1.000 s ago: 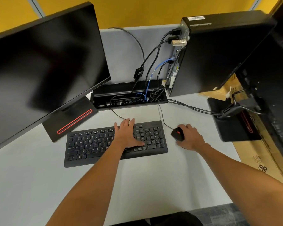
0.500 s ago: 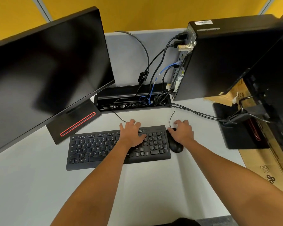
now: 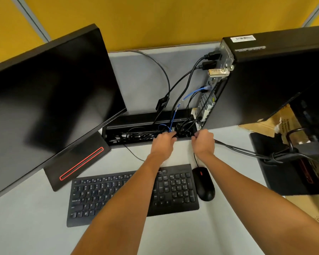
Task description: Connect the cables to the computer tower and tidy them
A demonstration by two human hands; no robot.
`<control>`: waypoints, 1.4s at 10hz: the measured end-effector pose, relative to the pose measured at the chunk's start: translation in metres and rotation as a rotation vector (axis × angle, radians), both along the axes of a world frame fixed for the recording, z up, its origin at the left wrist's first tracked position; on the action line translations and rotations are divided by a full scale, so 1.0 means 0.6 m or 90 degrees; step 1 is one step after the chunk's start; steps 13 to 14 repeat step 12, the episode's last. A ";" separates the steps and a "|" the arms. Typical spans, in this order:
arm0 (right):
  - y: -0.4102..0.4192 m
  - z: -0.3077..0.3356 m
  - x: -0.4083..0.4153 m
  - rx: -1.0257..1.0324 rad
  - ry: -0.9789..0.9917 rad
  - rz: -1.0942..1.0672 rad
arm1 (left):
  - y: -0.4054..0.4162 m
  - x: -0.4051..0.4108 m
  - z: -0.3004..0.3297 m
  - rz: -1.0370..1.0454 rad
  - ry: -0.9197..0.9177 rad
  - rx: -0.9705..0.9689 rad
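Yellow partition walls are seen behind a pale grey table. At the right rear of the table a black computer tower is stood upright, its back panel turned toward the middle. Several black cables and one blue cable are plugged into that panel and are led down into a black cable tray sunk along the table's far edge, where they are gathered in a tangle. The left hand is placed at the tray's front edge, its fingers curled around a bunch of black cables beside the blue one. The right hand is held just beside it, closed into a fist on black cables that are run off to the right toward a second monitor stand. A large dark monitor is set on the left, tilted, on a base with a red stripe. A black keyboard is laid near the front, partly hidden by the left forearm, and a black mouse is rested just beside its right end. Brown cardboard is seen under the tower's right side.
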State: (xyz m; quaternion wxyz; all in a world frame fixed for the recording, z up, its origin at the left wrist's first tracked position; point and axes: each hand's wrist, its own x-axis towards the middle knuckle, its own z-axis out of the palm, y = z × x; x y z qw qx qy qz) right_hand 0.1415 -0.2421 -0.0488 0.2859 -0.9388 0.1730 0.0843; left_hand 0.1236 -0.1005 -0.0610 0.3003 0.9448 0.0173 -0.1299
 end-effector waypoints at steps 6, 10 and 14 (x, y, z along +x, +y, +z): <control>-0.016 -0.031 0.001 -0.064 -0.004 0.170 | -0.023 0.041 -0.030 0.273 0.037 -0.206; -0.034 0.012 -0.085 -0.187 -0.011 0.219 | 0.127 -0.092 0.001 0.230 0.106 -0.089; -0.039 0.053 -0.101 -0.177 0.041 0.326 | 0.191 -0.133 0.007 0.231 0.129 -0.092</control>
